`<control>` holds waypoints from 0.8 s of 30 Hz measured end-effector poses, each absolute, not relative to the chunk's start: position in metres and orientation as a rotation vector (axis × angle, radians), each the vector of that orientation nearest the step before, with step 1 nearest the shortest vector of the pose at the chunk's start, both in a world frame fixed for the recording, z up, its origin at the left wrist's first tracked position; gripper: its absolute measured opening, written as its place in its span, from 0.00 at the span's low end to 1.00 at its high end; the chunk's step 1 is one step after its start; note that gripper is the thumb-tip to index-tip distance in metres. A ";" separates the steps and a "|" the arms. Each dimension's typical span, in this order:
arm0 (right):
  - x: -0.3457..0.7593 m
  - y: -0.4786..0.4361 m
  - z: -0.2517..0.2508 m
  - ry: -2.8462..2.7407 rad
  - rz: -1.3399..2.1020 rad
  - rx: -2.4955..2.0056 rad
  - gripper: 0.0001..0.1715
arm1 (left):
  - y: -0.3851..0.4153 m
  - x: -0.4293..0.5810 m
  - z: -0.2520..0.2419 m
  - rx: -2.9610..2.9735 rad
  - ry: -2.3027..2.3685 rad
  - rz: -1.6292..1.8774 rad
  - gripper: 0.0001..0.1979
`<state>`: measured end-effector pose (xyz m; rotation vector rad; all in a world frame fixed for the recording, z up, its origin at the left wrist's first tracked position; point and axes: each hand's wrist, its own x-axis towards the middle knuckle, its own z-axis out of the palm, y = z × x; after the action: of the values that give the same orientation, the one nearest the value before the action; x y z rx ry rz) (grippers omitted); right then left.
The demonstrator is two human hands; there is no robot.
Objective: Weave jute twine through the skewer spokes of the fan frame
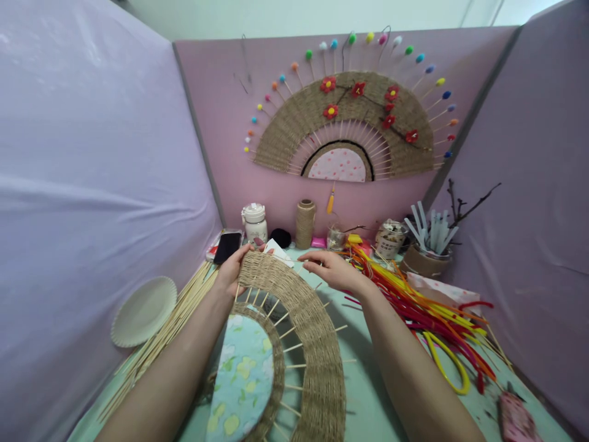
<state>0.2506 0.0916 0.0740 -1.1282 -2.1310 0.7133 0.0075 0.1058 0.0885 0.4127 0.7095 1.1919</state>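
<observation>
A half-round woven fan (317,325) of brown twine on thin sticks is tilted up in front of me, its flat centre covered in pale blue floral cloth (246,365). My left hand (234,270) grips the upper left end of the woven band, with the fingers partly hidden behind it. To the right of that end, my right hand (329,267) pinches a thin strand of twine (294,260) that runs from the fan's top edge. Bare stick ends poke out past the outer rim of the weave.
A finished-looking fan (294,129) with red flowers and pompoms hangs on the back panel. A twine spool (305,224), white bottle (254,222) and phone (227,248) stand behind. Thin sticks (161,334) and a plate (144,311) lie left; coloured pipe cleaners (405,294) and glue sticks (432,230) are right.
</observation>
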 end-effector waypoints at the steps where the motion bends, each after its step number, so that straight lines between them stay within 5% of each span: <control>1: 0.250 0.091 0.075 -2.120 0.686 -1.136 0.17 | 0.106 0.007 0.088 0.412 0.711 1.195 0.13; 11: 0.252 0.087 0.080 -2.068 0.719 -1.141 0.11 | 0.108 0.003 0.089 0.422 0.728 1.219 0.10; 24: 0.254 0.097 0.061 -2.050 1.133 -1.066 0.16 | 0.106 0.002 0.092 0.404 0.699 1.230 0.14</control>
<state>0.2541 0.0973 0.0607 -1.0660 -2.0500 1.1327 0.0022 0.1062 0.0919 0.4038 0.6992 1.2296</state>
